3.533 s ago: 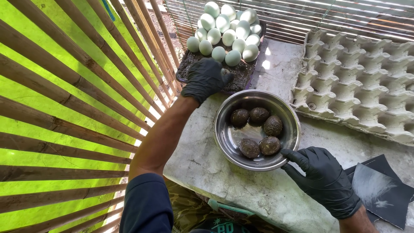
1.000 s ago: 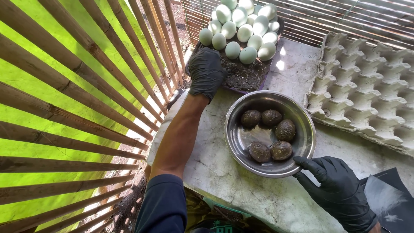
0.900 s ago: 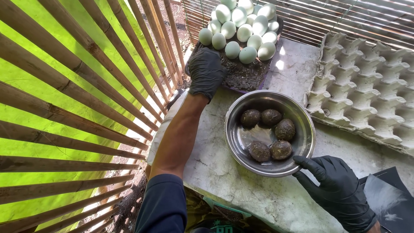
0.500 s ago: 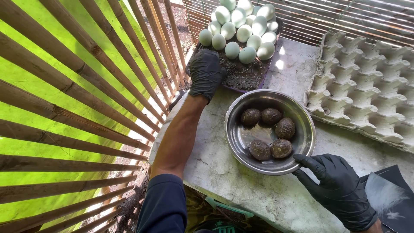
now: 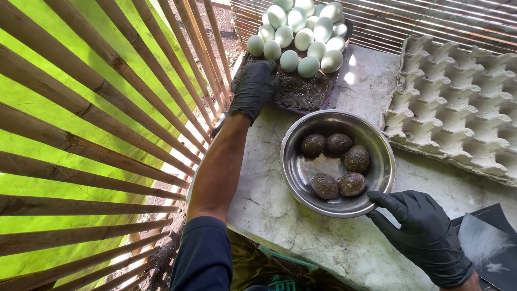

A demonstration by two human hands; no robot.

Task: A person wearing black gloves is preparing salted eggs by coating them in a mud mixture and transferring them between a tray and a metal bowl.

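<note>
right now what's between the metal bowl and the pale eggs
In the head view, only dark mud on the tray lies between the bowl and the pale eggs.

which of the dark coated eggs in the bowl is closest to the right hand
The lower-right egg in the metal bowl; it lies nearest the right hand at the rim.

A grey moulded-pulp egg tray point(image 5: 458, 102), its cups empty, is being seen lying at the right of the stone slab, while a second dark, mud-filled tray point(image 5: 301, 91) is being loaded with pale eggs.
</note>
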